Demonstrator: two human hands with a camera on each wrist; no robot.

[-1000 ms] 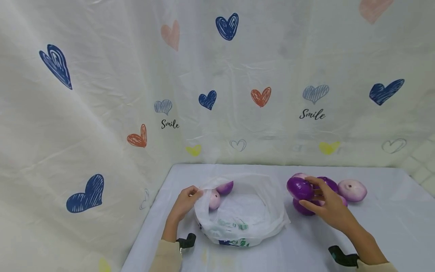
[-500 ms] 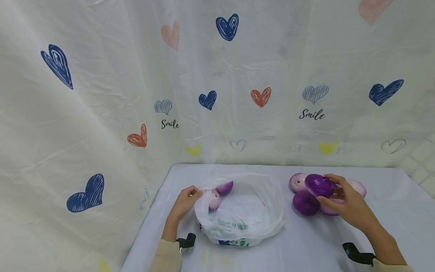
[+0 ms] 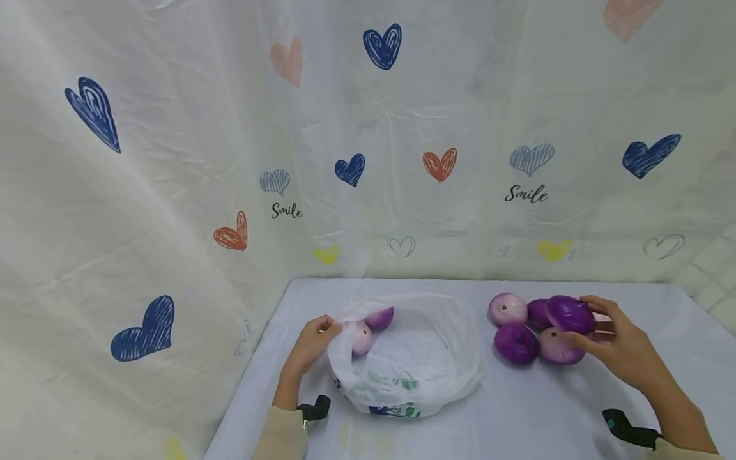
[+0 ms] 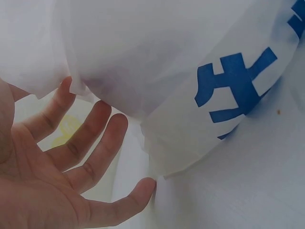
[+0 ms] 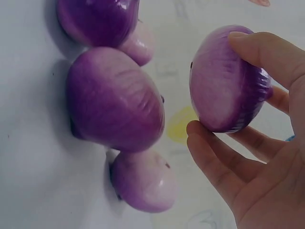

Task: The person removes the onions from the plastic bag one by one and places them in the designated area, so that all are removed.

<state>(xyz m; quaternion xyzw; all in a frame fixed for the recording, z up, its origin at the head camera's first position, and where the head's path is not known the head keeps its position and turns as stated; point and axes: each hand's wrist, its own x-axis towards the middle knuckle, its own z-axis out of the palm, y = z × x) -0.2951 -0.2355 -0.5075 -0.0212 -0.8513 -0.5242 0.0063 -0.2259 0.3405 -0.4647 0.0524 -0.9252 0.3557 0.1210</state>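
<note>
One held onion (image 3: 569,314): lower right of frame, long axis roughly sideways
Right hand (image 3: 623,348): thumb and fingers gripping it from the right
Bag (image 3: 402,396): lower centre, well left of that onion
Left hand (image 3: 310,345): pinching its left rim

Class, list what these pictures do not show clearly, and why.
Head: left side of the bagged pale onion, hidden by the bag.
Head: whatever lies behind the right hand.
Left wrist: upper blue print, cut off by the right edge.
Right wrist: top onion, cut off by the top edge.
</note>
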